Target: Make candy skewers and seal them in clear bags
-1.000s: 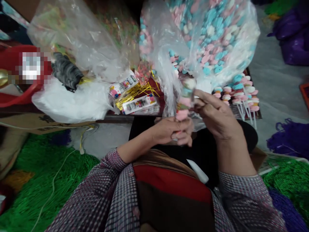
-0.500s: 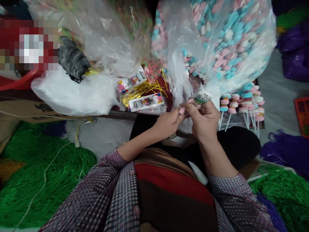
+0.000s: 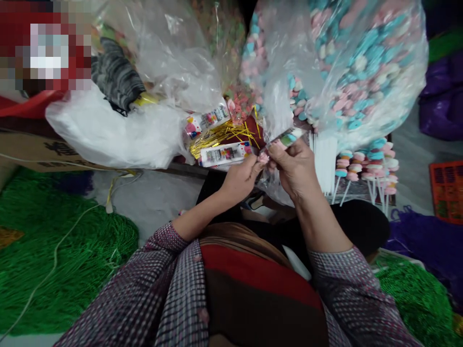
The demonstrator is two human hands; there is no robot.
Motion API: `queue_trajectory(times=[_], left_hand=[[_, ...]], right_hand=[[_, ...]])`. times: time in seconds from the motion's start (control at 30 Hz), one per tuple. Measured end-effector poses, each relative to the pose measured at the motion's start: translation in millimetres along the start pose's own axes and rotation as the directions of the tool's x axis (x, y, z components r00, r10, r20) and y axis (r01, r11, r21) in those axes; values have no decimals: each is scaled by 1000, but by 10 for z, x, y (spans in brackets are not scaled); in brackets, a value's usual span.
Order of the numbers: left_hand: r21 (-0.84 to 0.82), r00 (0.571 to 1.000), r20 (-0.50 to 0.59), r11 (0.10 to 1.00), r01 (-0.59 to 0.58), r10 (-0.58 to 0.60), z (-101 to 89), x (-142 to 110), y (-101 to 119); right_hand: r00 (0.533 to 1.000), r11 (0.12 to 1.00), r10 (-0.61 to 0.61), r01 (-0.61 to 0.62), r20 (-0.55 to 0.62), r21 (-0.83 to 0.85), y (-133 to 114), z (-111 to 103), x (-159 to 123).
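Over the table's front edge, my two hands work close together. My left hand [image 3: 239, 177] is closed, with a small pink candy piece [image 3: 263, 157] at its pinched fingertips. My right hand [image 3: 298, 166] is closed around a small clear printed candy wrapper [image 3: 285, 140] with pink and teal colours showing. The wrapper slants up to the right, and its lower end lies close to the pink piece; my fingers hide where they meet. White sticks [image 3: 323, 166] lie in a bundle just right of my right hand. Beyond them are marshmallow skewers [image 3: 376, 161] in pink, blue and white.
Large clear bags of marshmallows [image 3: 361, 86] fill the back right. Gold twist ties [image 3: 224, 137] lie between printed packets [image 3: 227, 153]. A white plastic bag [image 3: 119, 130] and a grey striped glove [image 3: 117, 72] are at left. Green strands [image 3: 65, 260] cover the floor.
Both hands have shifted slightly left. The wrapper has turned from nearly upright to a slant. More of the white stick bundle shows beside my right hand. The view has shifted a little.
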State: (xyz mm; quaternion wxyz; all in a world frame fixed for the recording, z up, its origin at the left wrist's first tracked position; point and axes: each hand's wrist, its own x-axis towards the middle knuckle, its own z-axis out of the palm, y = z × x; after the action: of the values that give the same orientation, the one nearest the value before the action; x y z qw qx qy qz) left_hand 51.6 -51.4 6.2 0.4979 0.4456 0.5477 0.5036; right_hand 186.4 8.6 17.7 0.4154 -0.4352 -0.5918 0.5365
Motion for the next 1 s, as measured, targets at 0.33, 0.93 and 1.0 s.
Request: queue_trajectory(times=[0.33, 0.93, 1.0], left_hand=[[-603, 955, -122, 784, 145, -270, -498, 169, 84], [-599, 945, -53, 768, 227, -321, -463, 166, 18], [-586, 942, -54, 775, 239, -331, -422, 193, 9]], right_hand=[[894, 559, -243, 447, 377, -699, 542, 287, 946], [967, 921, -253, 234, -22, -310, 526, 155, 960], [977, 954, -209, 193, -49, -231, 418, 145, 838]])
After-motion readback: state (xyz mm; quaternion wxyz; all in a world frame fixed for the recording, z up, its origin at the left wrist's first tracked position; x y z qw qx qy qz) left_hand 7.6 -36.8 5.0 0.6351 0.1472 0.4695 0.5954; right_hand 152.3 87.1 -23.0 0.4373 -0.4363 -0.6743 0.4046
